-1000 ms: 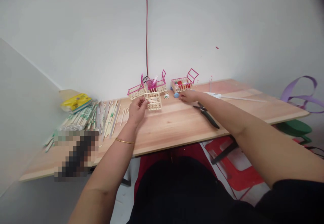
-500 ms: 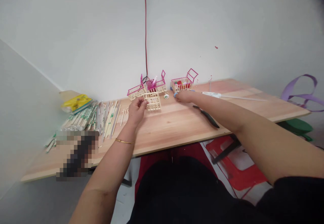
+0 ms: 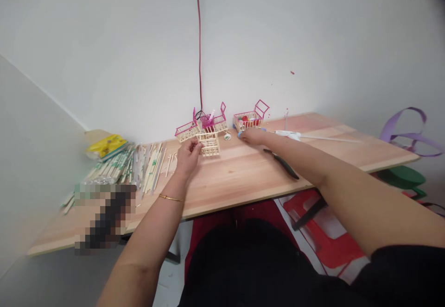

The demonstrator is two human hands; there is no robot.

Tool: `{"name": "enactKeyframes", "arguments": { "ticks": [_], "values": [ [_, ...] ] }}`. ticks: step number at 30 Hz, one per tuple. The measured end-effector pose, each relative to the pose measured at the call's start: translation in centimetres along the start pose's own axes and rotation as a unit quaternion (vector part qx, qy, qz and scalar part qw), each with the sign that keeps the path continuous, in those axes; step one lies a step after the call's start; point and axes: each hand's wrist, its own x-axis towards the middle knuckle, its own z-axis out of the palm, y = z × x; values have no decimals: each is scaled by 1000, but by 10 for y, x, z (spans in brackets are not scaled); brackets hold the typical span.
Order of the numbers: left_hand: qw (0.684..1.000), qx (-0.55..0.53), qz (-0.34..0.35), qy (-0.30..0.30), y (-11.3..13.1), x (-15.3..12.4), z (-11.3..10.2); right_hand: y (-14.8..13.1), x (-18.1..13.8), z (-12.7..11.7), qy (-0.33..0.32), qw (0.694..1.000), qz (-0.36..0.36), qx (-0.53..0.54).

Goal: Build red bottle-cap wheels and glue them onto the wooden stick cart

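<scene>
My left hand (image 3: 189, 155) pinches the left side of a small basket frame made of pale wooden sticks (image 3: 210, 146), tilted above the table. My right hand (image 3: 252, 136) reaches to the front of a stick-built toy shopping cart (image 3: 247, 121) with a magenta rim and handle and colourful bits inside. At its fingertips, which bend down, is a small light-blue piece (image 3: 239, 134), its shape mostly hidden. Between the hands lies a white round cap (image 3: 227, 136). Behind the basket frame stand two more magenta-rimmed carts (image 3: 186, 131), with a magenta container (image 3: 207, 121) among them.
Loose sticks (image 3: 153, 168) and bagged sticks (image 3: 107, 170) lie left, beneath a yellow packet (image 3: 106, 146). Black-handled pliers (image 3: 285, 166) and a white glue gun (image 3: 288, 134) with a long glue stick lie right. A red-black cable (image 3: 199, 43) hangs down the wall.
The camera has tilted slightly, so the scene sits a little lower. Both hands keep nearly the same places, the left still pinching the basket frame.
</scene>
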Motion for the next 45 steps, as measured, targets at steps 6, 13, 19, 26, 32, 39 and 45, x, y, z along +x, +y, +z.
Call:
{"name": "enactKeyframes", "arguments": {
  "ticks": [6,13,19,26,32,39,45],
  "values": [
    [1000,6,9,-11,2,1,2,9,2,3,6,1000,-26,-8],
    [1000,-8,-7,-9,-2,0,3,-13,12,4,-31,998,26,-43],
    [999,-30,-14,-13,-1,-1,2,-14,10,1,-30,998,38,-43],
    [997,-67,-35,-13,-4,0,0,-7,7,10,15,999,48,5],
    [996,-82,-46,-11,-8,0,1,13,2,13,55,995,62,52],
    [997,-72,-39,-11,-6,0,3,32,-6,21,73,987,15,142],
    [998,-63,-30,-9,-4,-1,2,35,-6,23,45,988,-20,147]
  ]
}}
